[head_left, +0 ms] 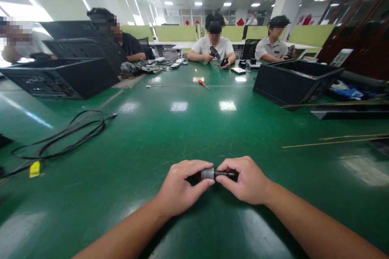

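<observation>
holding one small part between both hands, just over the near tabletop (pixel 146 137), front and centre. left hand (pixel 180 188): thumb and fingers pinched on the grey cylinder (pixel 208 173). right hand (pixel 249 182): thumb and index finger closed on the dark ribbed shaft (pixel 224 173) coming out of the cylinder's right end. shaft runs about level, in line with the cylinder, its tip inside the curl of the right hand. ribs could be a spring, too small to be sure. can't tell if the part touches the surface below.

left side: loose loops of black cable (pixel 65 130), yellow tag (pixel 34 168) near its lower end. past that, a black computer case (pixel 60 77) with a heap of electronics (pixel 158 65) to its right. middle: red-handled screwdriver (pixel 201 83) lying flat, well apart from both hands. right side: second black case (pixel 288 83), dark metal panel (pixel 349 113) just in front of it, thin yellow rods (pixel 328 143) nearer.

far side: person in white shirt (pixel 199 47) holding a dark power driver (pixel 215 52). person in light shirt (pixel 263 49) to the right, person in dark shirt (pixel 130 44) behind the heap. green partitions (pixel 174 33) further back.
</observation>
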{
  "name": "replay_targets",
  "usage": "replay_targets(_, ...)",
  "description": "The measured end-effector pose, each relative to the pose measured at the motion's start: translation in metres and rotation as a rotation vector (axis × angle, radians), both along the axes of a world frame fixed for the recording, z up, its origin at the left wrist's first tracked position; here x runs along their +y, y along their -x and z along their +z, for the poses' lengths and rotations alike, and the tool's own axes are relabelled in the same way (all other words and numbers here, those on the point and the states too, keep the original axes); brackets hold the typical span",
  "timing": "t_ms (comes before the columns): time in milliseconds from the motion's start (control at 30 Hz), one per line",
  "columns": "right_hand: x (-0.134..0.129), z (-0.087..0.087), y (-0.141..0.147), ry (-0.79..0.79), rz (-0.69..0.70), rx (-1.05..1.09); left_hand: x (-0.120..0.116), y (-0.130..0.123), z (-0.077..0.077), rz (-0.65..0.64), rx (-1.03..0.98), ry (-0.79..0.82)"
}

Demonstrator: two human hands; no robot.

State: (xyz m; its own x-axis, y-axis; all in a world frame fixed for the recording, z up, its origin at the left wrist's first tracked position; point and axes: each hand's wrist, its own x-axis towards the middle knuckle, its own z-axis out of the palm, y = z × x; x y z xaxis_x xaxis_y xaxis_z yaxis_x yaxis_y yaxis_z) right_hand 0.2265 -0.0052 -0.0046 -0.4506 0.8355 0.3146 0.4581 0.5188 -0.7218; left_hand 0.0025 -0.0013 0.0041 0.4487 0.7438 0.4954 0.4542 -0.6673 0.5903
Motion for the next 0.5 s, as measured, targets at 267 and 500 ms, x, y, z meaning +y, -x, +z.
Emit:
replay_targets(267,-0.0008,0.0017,-0.0012,0.028,-0.001,0.015,-0.0004,0.0006,0.0011,0.01,-0.01,-0.025)
replay_targets(500,-0.0007,0.0021,-0.0002,0.033,-0.001,0.029,-0.0001,0.0002,0.0016,-0.007,-0.017,-0.024)
